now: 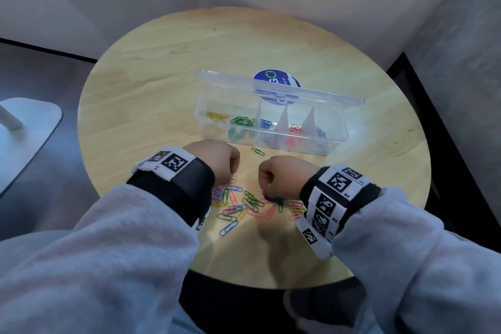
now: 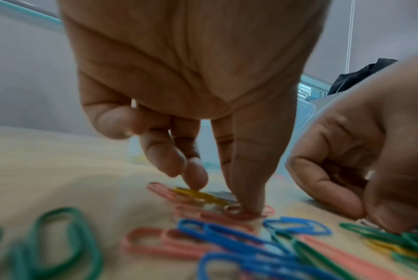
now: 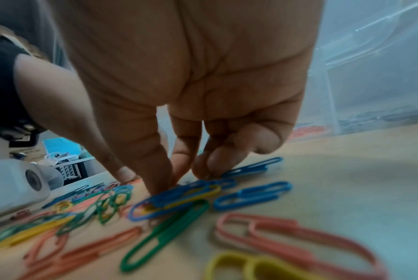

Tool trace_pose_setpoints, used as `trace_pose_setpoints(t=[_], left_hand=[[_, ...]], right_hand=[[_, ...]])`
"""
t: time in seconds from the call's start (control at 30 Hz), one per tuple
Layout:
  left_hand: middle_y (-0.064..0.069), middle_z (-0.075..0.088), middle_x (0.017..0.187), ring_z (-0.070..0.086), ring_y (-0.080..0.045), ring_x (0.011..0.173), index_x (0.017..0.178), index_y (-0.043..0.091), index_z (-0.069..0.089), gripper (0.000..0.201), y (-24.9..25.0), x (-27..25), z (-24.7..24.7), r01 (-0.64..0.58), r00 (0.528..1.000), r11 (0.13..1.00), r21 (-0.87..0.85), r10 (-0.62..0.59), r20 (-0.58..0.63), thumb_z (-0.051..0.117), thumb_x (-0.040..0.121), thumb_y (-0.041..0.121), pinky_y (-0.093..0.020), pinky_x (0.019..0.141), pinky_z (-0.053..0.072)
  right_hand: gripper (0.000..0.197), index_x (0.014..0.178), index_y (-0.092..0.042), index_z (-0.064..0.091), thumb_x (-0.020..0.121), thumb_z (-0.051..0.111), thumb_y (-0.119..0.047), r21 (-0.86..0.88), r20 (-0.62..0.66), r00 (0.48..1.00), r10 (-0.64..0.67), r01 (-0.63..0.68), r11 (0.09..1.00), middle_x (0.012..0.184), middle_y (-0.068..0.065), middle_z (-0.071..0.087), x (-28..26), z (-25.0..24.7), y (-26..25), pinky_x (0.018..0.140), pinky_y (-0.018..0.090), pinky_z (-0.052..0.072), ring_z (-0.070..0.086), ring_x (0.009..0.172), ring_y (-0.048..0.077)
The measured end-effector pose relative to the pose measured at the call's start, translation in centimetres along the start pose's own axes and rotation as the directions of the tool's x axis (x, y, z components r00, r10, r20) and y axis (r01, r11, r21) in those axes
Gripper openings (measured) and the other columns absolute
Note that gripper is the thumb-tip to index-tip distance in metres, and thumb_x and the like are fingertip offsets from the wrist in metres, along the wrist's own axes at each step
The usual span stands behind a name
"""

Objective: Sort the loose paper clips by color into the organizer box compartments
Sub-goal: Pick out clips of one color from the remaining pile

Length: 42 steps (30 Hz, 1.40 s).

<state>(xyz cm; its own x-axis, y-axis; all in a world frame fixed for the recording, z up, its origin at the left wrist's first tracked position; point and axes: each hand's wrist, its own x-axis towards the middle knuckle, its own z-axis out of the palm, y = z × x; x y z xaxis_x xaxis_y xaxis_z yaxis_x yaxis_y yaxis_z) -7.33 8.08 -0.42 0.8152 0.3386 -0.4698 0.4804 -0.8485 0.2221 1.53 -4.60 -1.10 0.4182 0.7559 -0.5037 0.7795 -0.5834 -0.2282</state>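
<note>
Your grey sleeves (image 1: 95, 266) frame the left hand (image 1: 217, 161) and right hand (image 1: 282, 173), both curled, fingertips picking at the loose paper clips (image 1: 244, 206) on the tabletop (image 1: 162, 62); whether either grips one you cannot tell. The organizer box (image 1: 336, 135) holds a few sorted clips per compartment; most remain unsorted.

No legible text on any surface.
</note>
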Motion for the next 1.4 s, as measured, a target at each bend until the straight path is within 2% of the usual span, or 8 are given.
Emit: trace_pose_setpoints(t=[0.1,0.27,0.47,0.63,0.87,1.1,1.23,1.4], left_hand=[[0.011,0.05,0.065,0.044,-0.005,0.057,0.083,0.025,0.056,0.009,0.1,0.1,0.0,0.029,0.999,0.999,0.022,-0.029,0.018,0.064,0.085,0.027,-0.02,0.046,0.027],[-0.004,0.071,0.099,0.064,-0.022,0.092,0.1,0.012,0.068,0.021,0.1,0.1,0.1,0.064,0.996,0.998,-0.006,-0.064,0.068,0.064,0.085,0.026,-0.024,0.067,0.041],[0.003,0.06,0.071,0.054,-0.017,0.07,0.081,0.019,0.064,0.005,-0.4,-0.4,0.0,0.033,0.995,0.992,-0.12,-0.021,0.096,0.067,0.082,0.023,-0.022,0.063,0.041],[0.007,0.058,0.065,0.052,-0.012,0.062,0.067,0.021,0.055,0.019,-0.6,-0.7,-1.2,-0.079,0.996,0.942,-0.327,0.09,0.017,0.07,0.079,0.018,-0.021,0.059,0.039],[0.005,0.06,0.052,0.056,-0.004,0.047,0.079,0.016,0.061,0.02,-1.9,-2.8,-4.5,-0.158,0.985,0.612,-0.775,0.15,-0.082,0.063,0.082,-0.004,-0.011,0.049,0.047],[-0.008,0.058,0.07,0.065,-0.004,0.052,0.082,0.009,0.061,0.022,-2.2,-5.0,-5.8,-0.162,0.982,0.41,-0.898,0.156,-0.106,0.057,0.082,-0.013,-0.012,0.057,0.055],[-0.003,0.067,0.064,0.065,-0.007,0.054,0.083,0.007,0.061,0.026,-1.6,-5.2,-5.2,-0.164,0.974,0.399,-0.902,0.211,-0.083,0.06,0.078,-0.018,-0.017,0.061,0.057],[-0.005,0.066,0.085,0.062,-0.015,0.072,0.092,0.014,0.061,0.029,-0.9,-4.9,-4.4,-0.159,0.969,0.418,-0.895,0.238,-0.061,0.055,0.085,-0.014,-0.016,0.066,0.055]], right_hand=[[0.024,0.063,-0.023,0.045,0.079,0.06,-0.013,-0.003,0.035,0.999,0.004,-0.004,1.0,0.086,-0.001,0.059,-0.3,0.0,-0.2,0.067,0.027,0.045,0.054,0.079,0.018],[0.017,0.062,-0.019,0.057,0.075,0.065,-0.012,0.327,-0.022,0.998,0.054,-0.044,0.944,0.067,-0.003,0.061,-0.9,-1.3,0.6,0.06,0.021,0.046,0.054,0.061,0.01],[0.028,0.068,-0.007,0.047,0.085,0.049,0.015,0.923,0.017,0.998,0.059,-0.038,0.382,0.066,0.011,0.058,-2.0,-3.2,3.4,0.048,0.016,0.05,0.058,0.048,0.01],[0.034,0.086,-0.005,0.06,0.086,0.034,0.017,0.971,0.092,0.995,0.037,-0.098,0.219,0.059,0.006,0.052,-3.2,-2.6,4.3,0.046,0.017,0.048,0.054,0.047,0.013],[0.035,0.082,-0.003,0.056,0.091,0.024,0.008,0.982,0.188,0.981,-0.048,-0.189,-0.016,0.064,0.006,0.053,-2.9,-1.8,3.0,0.05,0.018,0.053,0.059,0.049,0.013],[0.041,0.099,-0.005,0.056,0.085,0.025,0.018,0.984,0.177,0.959,-0.221,-0.171,0.044,0.084,0.01,0.06,-2.5,-2.9,-0.4,0.067,0.019,0.056,0.066,0.069,0.013],[0.04,0.097,-0.005,0.054,0.084,0.024,0.019,0.987,0.137,0.95,-0.282,-0.154,-0.037,0.086,0.012,0.06,-2.5,-3.1,-2.2,0.069,0.018,0.056,0.069,0.067,0.012],[0.039,0.099,-0.001,0.055,0.078,0.028,0.017,0.973,0.118,0.951,-0.286,-0.168,-0.158,0.083,0.012,0.059,-2.9,-2.3,-2.4,0.069,0.019,0.057,0.069,0.067,0.014]])
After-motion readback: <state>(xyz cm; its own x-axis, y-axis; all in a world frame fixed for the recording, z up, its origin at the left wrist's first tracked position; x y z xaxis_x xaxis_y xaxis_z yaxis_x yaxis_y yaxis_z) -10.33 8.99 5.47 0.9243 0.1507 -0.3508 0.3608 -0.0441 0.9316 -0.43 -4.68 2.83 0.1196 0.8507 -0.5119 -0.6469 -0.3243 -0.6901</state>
